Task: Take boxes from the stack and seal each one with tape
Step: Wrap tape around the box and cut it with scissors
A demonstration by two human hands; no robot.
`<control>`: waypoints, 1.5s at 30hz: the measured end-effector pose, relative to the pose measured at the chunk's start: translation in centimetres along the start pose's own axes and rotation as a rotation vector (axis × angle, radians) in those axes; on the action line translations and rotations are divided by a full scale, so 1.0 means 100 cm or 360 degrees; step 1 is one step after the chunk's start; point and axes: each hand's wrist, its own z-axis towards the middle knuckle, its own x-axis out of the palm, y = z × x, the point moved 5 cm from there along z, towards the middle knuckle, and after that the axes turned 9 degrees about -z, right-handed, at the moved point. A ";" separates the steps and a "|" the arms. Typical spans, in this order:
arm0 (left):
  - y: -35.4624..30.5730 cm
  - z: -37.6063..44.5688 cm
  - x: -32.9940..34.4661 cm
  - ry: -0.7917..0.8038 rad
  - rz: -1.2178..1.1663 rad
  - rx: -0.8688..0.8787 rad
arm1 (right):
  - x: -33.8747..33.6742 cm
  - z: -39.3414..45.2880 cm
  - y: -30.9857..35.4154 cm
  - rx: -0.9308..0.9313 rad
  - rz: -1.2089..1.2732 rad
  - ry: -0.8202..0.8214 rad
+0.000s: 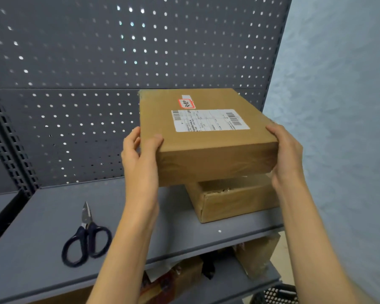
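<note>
Flat cardboard box [206,137] with shipping label [208,120], gripped at either side by left hand [140,154] and right hand [287,154], above a second box [235,198] on grey shelf [42,227]; scissors [86,238] lying nearby.

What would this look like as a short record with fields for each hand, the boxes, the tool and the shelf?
left hand: grips the top box at its near left corner, thumb on top
right hand: grips the top box on its right side
top box: brown carton with shipping label, tilted, over the lower box
lower box: smaller carton on the shelf, partly hidden beneath
scissors: dark handles, lying closed at the shelf's left
shelf: grey, pegboard behind
tape roll: none visible
</note>
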 end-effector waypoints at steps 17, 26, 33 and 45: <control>0.069 -0.034 0.060 -0.0175 0.0113 -0.0185 | -0.063 0.057 -0.039 0.0204 -0.0112 0.0165; 0.078 -0.033 0.073 -0.0156 0.0189 -0.0224 | -0.072 0.082 -0.046 0.0197 -0.0213 0.0278; 0.080 -0.026 0.074 -0.0128 0.0318 -0.0211 | -0.076 0.086 -0.049 0.0193 -0.0222 0.0258; 0.076 -0.030 0.075 -0.0149 0.0376 -0.0100 | -0.079 0.083 -0.045 0.0229 -0.0298 0.0398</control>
